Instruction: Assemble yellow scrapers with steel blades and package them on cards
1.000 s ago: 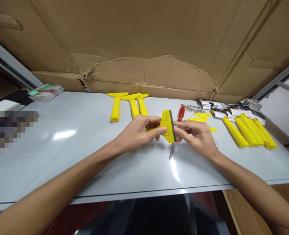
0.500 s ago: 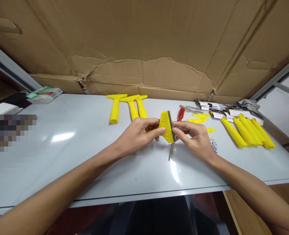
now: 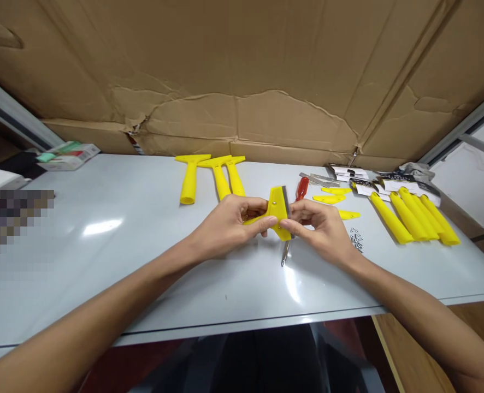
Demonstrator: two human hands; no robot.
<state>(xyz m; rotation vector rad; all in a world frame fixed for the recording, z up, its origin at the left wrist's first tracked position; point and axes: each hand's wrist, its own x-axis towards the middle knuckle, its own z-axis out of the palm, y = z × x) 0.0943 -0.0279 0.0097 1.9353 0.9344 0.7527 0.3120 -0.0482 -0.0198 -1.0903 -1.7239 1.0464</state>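
Note:
A yellow scraper (image 3: pixel 277 210) is held above the table between both hands, its wide head upright with a dark blade along the right edge. My left hand (image 3: pixel 242 222) is closed round the handle side, thumb on the head's face. With thumb and fingers, my right hand (image 3: pixel 324 226) pinches the blade edge, the thumb overlapping the yellow plate near its lower hole. Behind the scraper lies a screwdriver with a red handle (image 3: pixel 302 188); its shaft shows below the head. Small screws (image 3: pixel 356 240) lie in a pile beyond my right hand.
Yellow scraper handles (image 3: pixel 189 183) lie at the back left of the table (image 3: pixel 152 273). Yellow plates (image 3: pixel 328 199) and metal blades (image 3: pixel 322 180) are right of centre. Packaged scrapers (image 3: pixel 391 221) lie at the right. A cardboard wall (image 3: pixel 234 65) stands behind; a small box (image 3: pixel 68 157) is at the left.
My right thumb has moved left from the blade edge onto the yellow plate's face. The left hand keeps its hold on the scraper. The view has shifted slightly.

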